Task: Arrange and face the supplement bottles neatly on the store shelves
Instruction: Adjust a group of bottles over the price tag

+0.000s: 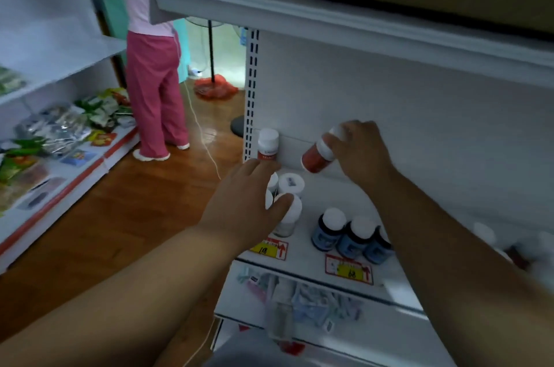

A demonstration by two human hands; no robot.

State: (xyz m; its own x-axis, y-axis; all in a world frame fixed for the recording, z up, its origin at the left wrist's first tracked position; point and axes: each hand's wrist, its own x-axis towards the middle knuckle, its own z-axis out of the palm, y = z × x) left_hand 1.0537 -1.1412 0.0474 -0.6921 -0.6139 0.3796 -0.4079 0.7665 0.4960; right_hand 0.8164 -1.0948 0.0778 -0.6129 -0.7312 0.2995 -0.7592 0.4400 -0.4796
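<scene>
1. Right hand (358,154), centre frame, pinches the red bottle (316,157) by its cap, tilted and clear of the shelf (317,247), probably to set it down facing out.
2. Left hand (248,202) curls round a white bottle (289,217) just below, likely steadying that cluster.

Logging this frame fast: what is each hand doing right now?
Left hand: fingers curled over a white-capped bottle on the shelf, holding it.
Right hand: grips a red bottle by its cap end, tilted, off the shelf.
</scene>
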